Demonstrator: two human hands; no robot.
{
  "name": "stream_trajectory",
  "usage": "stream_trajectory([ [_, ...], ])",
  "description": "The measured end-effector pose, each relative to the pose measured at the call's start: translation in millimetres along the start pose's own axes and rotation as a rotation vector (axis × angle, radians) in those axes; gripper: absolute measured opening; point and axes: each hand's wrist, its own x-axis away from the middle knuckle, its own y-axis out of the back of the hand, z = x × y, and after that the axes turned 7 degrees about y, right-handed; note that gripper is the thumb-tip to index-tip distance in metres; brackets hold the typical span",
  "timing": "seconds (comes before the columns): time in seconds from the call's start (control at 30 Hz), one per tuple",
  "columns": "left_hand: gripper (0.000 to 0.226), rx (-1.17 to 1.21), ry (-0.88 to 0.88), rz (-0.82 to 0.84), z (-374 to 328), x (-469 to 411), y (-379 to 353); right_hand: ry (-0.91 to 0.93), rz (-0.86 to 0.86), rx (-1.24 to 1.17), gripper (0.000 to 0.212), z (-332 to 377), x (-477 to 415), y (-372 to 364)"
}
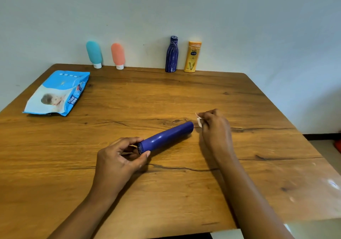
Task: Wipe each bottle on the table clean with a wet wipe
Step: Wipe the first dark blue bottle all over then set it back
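Now L hand (118, 157) grips bottle (167, 137), R hand (215, 126) wipe (199, 121).

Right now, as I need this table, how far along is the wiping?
Done: unclear. In hand: left hand holds the dark blue cylindrical bottle, right hand pinches a white wipe beside it. Left, perhaps: teal tube, pink tube, patterned blue bottle, yellow bottle standing behind.

5 bottles (166, 139) (94, 52) (118, 54) (172, 55) (192, 57) (1 lying flat), 1 wipes pk (57, 93), 1 wipe (199, 120).
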Motion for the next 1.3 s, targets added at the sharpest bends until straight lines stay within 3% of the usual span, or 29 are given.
stream_trajectory([
  [0.1,0.042,-0.018,-0.002,0.01,-1,0,0,0.161,-0.033,-0.055,0.028,31,13,-6],
  [0.2,0.042,-0.029,-0.005,0.022,-1,0,1,0.405,0.066,0.132,0.035,53,32,-26],
  [0.37,0.043,-0.039,-0.012,0.021,2,0,-1,0.135,0.074,0.068,0.025,19,11,-6],
  [0.53,0.044,-0.034,0.004,0.018,3,0,0,0.257,0.005,0.063,0.03,48,39,-20],
  [0.67,0.043,-0.031,-0.009,0.011,3,0,0,0.079,-0.011,-0.033,0.024,12,28,-12],
  [0.73,0.042,0.013,-0.011,0.007,0,0,2,0.001,0.002,0.041,0.027,-2,21,0],
  [0.8,0.043,0.069,-0.043,-0.005,-8,0,4,-0.052,-0.07,0.003,0.028,-2,16,12],
  [0.97,0.044,0.183,-0.097,-0.03,-41,-10,11,-0.012,-0.211,-0.418,0.028,33,13,31],
  [1.13,0.047,0.201,-0.13,0.014,-64,-21,15,-0.267,-0.026,-1.077,0.02,64,13,52],
  [1.3,0.048,0.275,-0.075,0.075,-68,-26,10,-0.194,0.037,-1.133,0.025,73,13,53],
])
